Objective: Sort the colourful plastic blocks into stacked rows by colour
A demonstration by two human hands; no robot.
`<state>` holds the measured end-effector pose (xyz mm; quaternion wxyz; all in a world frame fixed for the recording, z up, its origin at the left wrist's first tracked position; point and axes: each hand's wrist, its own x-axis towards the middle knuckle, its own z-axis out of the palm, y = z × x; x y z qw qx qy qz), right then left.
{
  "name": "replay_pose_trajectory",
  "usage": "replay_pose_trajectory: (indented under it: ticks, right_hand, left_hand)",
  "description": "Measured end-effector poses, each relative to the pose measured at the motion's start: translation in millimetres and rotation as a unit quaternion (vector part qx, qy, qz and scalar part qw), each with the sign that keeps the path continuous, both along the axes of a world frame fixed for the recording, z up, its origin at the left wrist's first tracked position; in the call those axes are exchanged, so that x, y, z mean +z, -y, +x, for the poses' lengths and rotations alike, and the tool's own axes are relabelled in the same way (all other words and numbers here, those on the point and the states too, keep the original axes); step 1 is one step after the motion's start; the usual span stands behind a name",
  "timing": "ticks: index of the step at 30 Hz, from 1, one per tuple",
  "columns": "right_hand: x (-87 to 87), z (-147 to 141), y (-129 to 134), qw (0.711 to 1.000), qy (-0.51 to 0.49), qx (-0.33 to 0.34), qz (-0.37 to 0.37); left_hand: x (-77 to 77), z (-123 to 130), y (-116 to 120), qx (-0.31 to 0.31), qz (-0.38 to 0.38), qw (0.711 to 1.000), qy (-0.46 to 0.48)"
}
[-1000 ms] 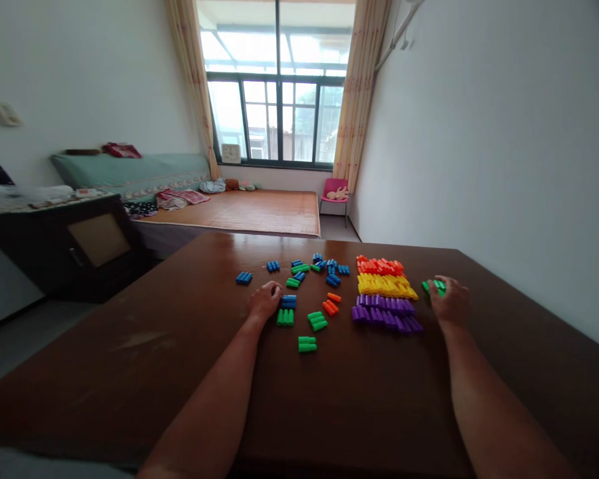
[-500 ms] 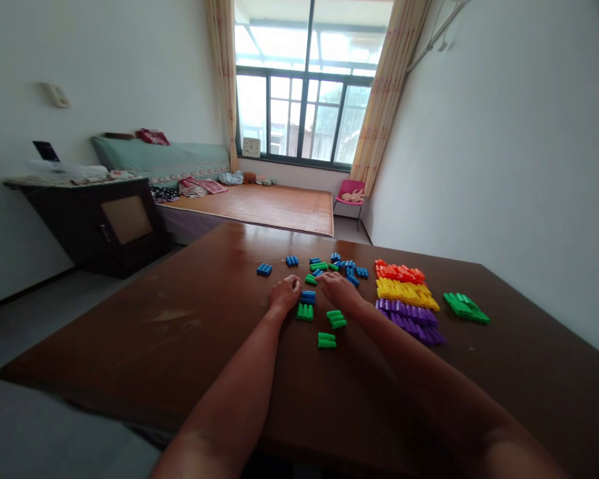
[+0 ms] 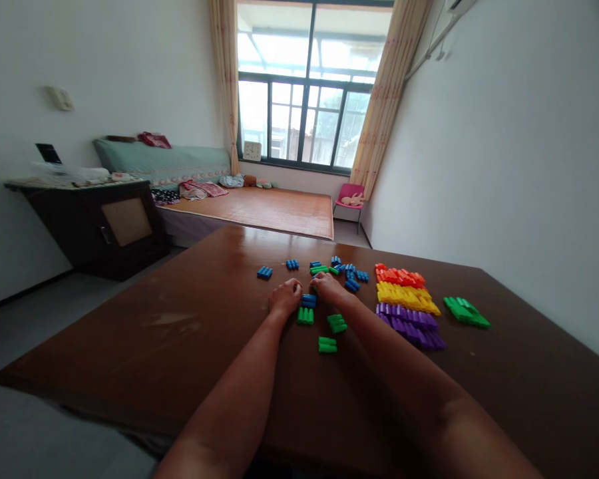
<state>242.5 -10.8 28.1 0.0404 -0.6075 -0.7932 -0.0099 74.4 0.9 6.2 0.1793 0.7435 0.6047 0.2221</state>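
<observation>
My left hand rests on the brown table with its fingers curled in; what it holds, if anything, is hidden. Just right of it lies a blue piece, with a green piece below that. My right hand has its fingers pressed together over a small green piece, mostly covered by the fingertips. Beyond it are a long green piece and a cluster of blue pieces. Two more green pieces lie nearer to me.
On the right of the table stand rows of orange, yellow and purple pieces, with a green group beyond. Two blue pieces lie back left. A bed is behind the table.
My right hand has moved slightly left, and its fingers now cover the small green piece that showed beside them. My left hand has hardly moved. The view has tilted up slightly.
</observation>
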Motion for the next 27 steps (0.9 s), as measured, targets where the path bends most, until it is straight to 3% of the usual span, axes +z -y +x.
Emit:
replay_pose_trajectory:
  ticks: [8,13,16,20,23,27]
  right_hand:
    - [10.8,13,11,0.998,-0.024,0.040,-0.036]
    - [21.7,31,30,0.987,-0.131,0.005,0.090]
    - [29.0,69,48,0.958,-0.232,-0.036,0.166]
    - [25.7,163,81,0.883,-0.357,-0.168,0.255]
    - [5.1,251,118,0.787,-0.406,-0.304,0.353]
    - [-35.5,342,171,0.655,-0.355,-0.500,0.441]
  left_hand:
    - [0.7,-1,-3,0.001,-0.004,1.000,-0.005]
    - [0.4,-2,-6,-0.007,-0.008,1.000,-0.008]
    - [-0.4,-3,-9,-0.014,-0.007,1.000,-0.009]
    - [0.2,-4,-13,-0.028,-0.011,1.000,-0.003]
    - [2.0,-4,-13,-0.030,-0.011,0.999,-0.007]
    - [4.7,-4,-13,-0.034,-0.009,0.999,-0.022]
